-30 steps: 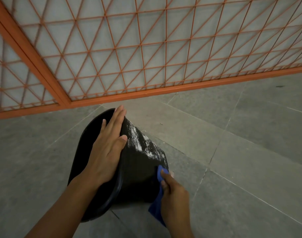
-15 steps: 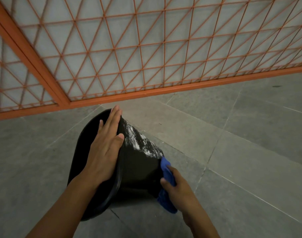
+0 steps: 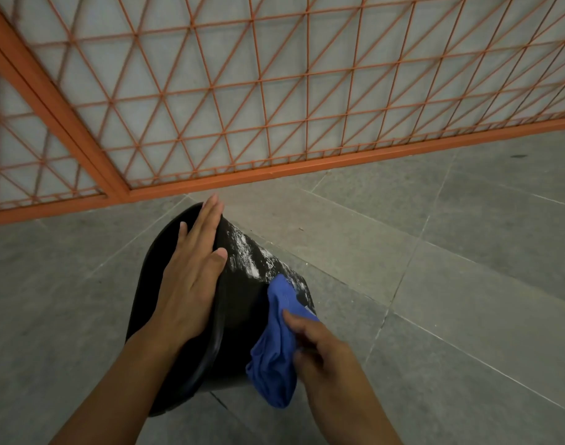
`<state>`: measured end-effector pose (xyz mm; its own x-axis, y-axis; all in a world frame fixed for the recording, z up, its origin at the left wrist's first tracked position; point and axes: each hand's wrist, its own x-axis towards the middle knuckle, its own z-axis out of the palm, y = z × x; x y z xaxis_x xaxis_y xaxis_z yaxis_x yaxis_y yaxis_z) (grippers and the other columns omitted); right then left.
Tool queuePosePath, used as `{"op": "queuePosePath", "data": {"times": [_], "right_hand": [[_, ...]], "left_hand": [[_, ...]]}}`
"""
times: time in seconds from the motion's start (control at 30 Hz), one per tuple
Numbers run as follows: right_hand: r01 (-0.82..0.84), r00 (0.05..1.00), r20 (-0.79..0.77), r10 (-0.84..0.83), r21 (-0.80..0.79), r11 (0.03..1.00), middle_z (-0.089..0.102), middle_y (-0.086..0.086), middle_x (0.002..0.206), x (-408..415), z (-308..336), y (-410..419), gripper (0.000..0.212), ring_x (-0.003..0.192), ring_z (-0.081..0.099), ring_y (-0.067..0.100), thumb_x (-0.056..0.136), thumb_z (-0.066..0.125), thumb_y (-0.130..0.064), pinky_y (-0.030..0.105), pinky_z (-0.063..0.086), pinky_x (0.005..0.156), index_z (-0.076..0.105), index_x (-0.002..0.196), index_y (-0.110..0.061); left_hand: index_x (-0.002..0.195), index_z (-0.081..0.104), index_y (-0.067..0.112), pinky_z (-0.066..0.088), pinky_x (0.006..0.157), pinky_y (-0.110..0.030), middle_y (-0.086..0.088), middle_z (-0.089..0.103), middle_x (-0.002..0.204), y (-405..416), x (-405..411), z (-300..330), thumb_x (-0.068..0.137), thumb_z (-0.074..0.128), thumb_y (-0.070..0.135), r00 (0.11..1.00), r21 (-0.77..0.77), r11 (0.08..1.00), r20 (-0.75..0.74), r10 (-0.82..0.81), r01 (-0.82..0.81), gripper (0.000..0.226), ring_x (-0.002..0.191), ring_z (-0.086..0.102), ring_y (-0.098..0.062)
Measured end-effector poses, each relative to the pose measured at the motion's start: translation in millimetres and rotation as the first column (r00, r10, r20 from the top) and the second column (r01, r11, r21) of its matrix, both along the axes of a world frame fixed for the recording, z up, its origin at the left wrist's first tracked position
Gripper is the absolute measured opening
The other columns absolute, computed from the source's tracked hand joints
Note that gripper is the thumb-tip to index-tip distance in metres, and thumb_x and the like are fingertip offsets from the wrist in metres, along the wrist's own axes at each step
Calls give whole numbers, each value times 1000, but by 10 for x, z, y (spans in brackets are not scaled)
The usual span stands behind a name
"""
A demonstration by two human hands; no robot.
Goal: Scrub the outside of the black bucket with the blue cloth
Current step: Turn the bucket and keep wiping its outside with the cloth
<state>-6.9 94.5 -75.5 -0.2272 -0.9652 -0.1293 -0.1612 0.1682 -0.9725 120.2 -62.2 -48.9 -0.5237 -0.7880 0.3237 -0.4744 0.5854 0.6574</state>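
The black bucket (image 3: 239,313) lies tilted on its side on the grey floor, with its rim toward me at the left and its base at the right. White soapy streaks cover its upper outer wall. My left hand (image 3: 191,281) lies flat with fingers extended over the rim and upper side, steadying it. The blue cloth (image 3: 279,342) is bunched against the bucket's outer wall near the base. My right hand (image 3: 319,345) grips the cloth from the right side. The bucket's inside is hidden.
An orange metal lattice fence (image 3: 274,91) with a thick bottom rail runs across the back, close behind the bucket. Grey floor tiles (image 3: 451,300) spread to the right and front.
My right hand has slid the blue cloth up along the bucket's outer wall, from its lower edge toward the soapy streaks. More of the cloth shows now. My left hand has stayed in place.
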Motion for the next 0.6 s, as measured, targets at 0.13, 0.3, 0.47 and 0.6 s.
{"op": "queuePosePath", "data": {"times": [0.13, 0.3, 0.47, 0.6], "right_hand": [[-142, 951, -297, 88, -165, 976, 31, -10, 138, -85, -302, 90, 68, 124, 28, 11, 78, 69, -29, 6, 27, 97, 33, 132, -48], [-123, 855, -504, -122, -425, 897, 17, -10, 153, 81, -518, -146, 53, 142, 9, 21, 86, 42, -56, 48, 9, 115, 34, 135, -40], [339, 923, -7, -385, -456, 823, 35, -17, 140, 597, -489, -248, 40, 133, 32, 9, 89, 46, -45, 22, 26, 109, 36, 127, -41], [727, 686, 257, -681, -279, 627, 51, -1, 103, 630, -226, -461, 12, 94, 53, 3, 88, 54, -30, 12, 41, 81, 43, 92, -29]], "left_hand": [[148, 15, 25, -4, 118, -20, 17, 12, 156, -24, 35, -28, 89, 23, 39, 1000, -3, 1000, 3, -12, 12, 62, 143, 8, 7], [149, 16, 24, -4, 118, -21, 18, 12, 156, -30, -23, -46, 89, 25, 38, 999, 10, 999, -16, -50, 50, 62, 143, 6, 8], [149, 20, 21, -3, 121, -31, 14, 15, 158, -67, 32, -50, 87, 26, 39, 997, 40, 998, -62, -46, 49, 65, 145, 9, 3], [149, 19, 22, -3, 120, -28, 15, 14, 157, -54, 10, -46, 86, 26, 37, 997, 48, 997, -54, -56, 59, 66, 144, 8, 5]]}}
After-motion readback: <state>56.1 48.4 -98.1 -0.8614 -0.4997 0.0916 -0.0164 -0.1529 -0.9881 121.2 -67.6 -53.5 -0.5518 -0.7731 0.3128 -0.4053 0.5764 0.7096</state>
